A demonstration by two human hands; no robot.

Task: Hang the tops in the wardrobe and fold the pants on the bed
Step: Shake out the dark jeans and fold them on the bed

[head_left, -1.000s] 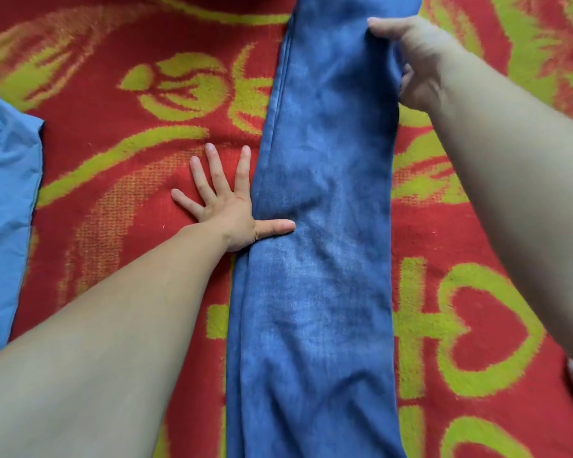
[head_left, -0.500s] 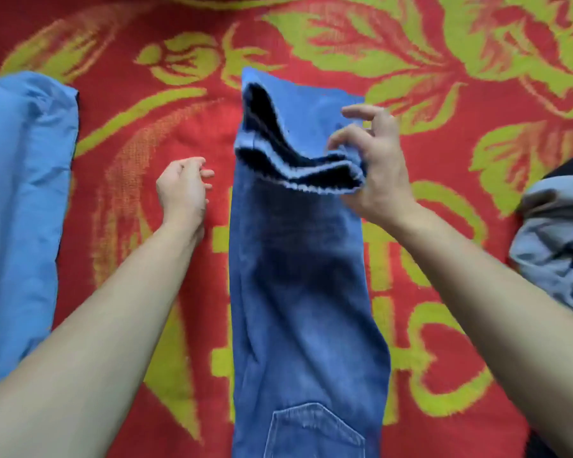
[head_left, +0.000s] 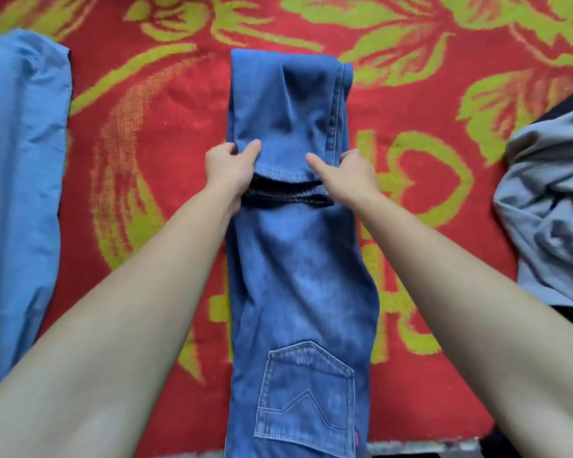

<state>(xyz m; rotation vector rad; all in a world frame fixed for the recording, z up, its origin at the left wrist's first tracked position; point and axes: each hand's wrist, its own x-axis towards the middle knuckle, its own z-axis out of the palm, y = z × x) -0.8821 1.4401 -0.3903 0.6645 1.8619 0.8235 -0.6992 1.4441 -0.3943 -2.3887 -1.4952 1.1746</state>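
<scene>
A pair of blue jeans (head_left: 298, 276) lies lengthwise on the bed's red and green blanket (head_left: 153, 133), back pocket nearest me. The leg ends are folded back toward me, their hems lying across the middle of the jeans. My left hand (head_left: 232, 170) pinches the left corner of the folded hems, thumb on top. My right hand (head_left: 348, 175) grips the right corner, its thumb stretched across the denim. The fold's far edge sits at the top of the jeans.
A light blue garment (head_left: 17, 193) lies along the left edge of the blanket. A crumpled grey-blue garment (head_left: 549, 206) sits at the right, with dark cloth under it. The blanket's near edge shows at the bottom.
The right hand brought the leg ends down toward me and laid them over the jeans. The left hand moved from the blanket onto the left corner of the hems.
</scene>
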